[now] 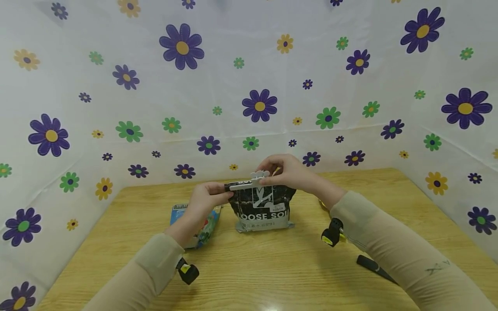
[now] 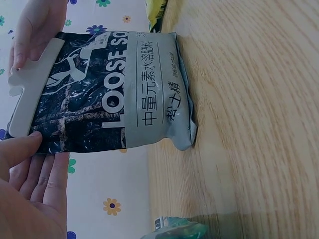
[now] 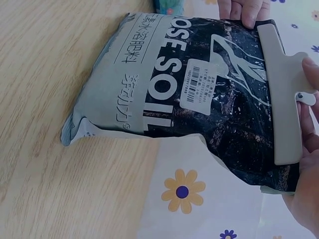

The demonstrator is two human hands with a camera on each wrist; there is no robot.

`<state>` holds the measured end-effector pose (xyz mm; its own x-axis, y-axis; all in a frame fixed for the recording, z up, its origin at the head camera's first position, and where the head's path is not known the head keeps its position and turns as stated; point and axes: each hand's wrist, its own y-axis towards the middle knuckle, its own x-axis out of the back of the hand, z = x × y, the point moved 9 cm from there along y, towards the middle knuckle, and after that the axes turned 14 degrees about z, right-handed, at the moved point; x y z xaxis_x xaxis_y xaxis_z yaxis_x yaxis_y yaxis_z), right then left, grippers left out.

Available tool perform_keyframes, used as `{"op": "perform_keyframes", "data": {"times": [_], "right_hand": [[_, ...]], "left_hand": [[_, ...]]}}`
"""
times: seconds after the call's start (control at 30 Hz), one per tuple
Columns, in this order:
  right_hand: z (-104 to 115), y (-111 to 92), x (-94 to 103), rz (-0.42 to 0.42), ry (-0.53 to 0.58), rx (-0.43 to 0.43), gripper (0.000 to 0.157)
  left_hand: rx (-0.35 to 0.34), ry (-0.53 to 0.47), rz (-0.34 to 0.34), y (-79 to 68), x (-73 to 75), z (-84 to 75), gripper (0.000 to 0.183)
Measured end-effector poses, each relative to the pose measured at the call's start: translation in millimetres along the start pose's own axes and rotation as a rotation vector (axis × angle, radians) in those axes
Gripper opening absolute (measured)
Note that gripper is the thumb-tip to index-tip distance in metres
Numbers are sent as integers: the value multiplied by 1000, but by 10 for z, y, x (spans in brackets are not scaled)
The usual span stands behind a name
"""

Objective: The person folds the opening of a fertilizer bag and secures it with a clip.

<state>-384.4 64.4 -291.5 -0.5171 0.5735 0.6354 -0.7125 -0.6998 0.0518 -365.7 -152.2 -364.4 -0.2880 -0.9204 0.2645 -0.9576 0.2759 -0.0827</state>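
Note:
A black and grey plastic bag (image 1: 262, 211) printed "LOOSE SOIL" stands upright on the table, its base on the wood. Across its folded top edge lies a white bag clip (image 3: 281, 94) with a wavy handle. My right hand (image 1: 289, 172) grips the clip's handle between thumb and fingers near the middle of the edge. With thumb in front and fingers behind, my left hand (image 1: 206, 196) pinches the bag's upper left corner beside the clip's end. The right wrist view also shows a white barcode label (image 3: 198, 87) on the bag's front.
A blue and green packet (image 1: 210, 224) lies left of the bag, partly behind my left forearm. Right of it, a dark flat object (image 1: 375, 268) is partly covered by my sleeve. A flower-print cloth (image 1: 218, 155) hangs around the wooden table (image 1: 272, 263).

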Motion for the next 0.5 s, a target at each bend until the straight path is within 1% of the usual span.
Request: {"op": "perform_keyframes", "data": {"times": [0.13, 0.33, 0.5], "right_hand": [[3, 18, -1, 6, 10, 7, 29], [6, 24, 12, 2, 14, 12, 28], [-4, 22, 6, 11, 28, 13, 27]], "left_hand": [[3, -6, -2, -1, 9, 9, 25], [-10, -10, 2, 6, 9, 12, 23], [5, -4, -2, 4, 5, 34, 22]]}}
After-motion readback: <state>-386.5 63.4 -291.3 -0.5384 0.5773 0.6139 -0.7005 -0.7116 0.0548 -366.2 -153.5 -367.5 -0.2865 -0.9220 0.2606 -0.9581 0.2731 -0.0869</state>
